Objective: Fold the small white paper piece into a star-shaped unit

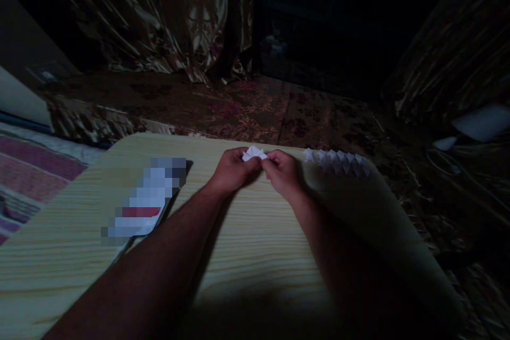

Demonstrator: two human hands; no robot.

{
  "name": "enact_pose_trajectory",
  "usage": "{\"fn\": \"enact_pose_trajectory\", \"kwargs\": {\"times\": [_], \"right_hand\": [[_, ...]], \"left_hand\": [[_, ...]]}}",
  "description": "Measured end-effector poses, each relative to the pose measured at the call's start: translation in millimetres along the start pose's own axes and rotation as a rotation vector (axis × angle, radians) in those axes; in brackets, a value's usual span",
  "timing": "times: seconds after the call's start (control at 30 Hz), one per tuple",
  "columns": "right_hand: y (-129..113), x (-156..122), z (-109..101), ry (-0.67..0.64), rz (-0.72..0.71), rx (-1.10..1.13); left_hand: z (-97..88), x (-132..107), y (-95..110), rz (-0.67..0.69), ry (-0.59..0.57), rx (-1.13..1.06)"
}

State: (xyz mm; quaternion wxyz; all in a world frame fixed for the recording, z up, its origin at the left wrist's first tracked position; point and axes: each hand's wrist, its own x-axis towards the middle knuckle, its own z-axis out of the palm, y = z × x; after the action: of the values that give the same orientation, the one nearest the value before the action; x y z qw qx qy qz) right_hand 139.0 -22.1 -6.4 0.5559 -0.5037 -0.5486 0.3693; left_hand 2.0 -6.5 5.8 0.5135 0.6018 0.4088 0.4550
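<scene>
A small piece of folded white paper [253, 153] with several creased facets is held between both hands above the far part of the table. My left hand [232, 168] is closed on its left side, thumb lying along the near edge. My right hand [282, 169] pinches the paper's right edge between thumb and fingers. To the right of that hand, several small white folded paper stars [340, 158] lie in two rows near the table's far right corner. Fingers beneath the paper are hidden.
The pale wood-grain table [247, 255] has rounded corners. A blurred-out flat object [147, 199] lies left of my left forearm. Patterned cloth [223, 103] covers a ledge beyond the table. A white cable [442, 162] and a pale object [482, 122] are at the right.
</scene>
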Motion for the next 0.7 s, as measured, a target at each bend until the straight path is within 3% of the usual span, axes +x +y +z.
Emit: {"fn": "enact_pose_trajectory", "kwargs": {"times": [0.2,0.5,0.7], "right_hand": [[-4.4,-0.7,0.0,-0.009,0.006,0.032],[-4.2,1.1,-0.7,0.066,0.094,0.09],[-5.2,-0.6,-1.9,0.022,0.089,0.089]], "left_hand": [[-1.1,0.6,-1.0,0.0,-0.022,-0.042],[3.1,0.2,3.8,0.022,0.037,-0.006],[3.1,0.4,4.1,-0.028,0.039,-0.072]]}}
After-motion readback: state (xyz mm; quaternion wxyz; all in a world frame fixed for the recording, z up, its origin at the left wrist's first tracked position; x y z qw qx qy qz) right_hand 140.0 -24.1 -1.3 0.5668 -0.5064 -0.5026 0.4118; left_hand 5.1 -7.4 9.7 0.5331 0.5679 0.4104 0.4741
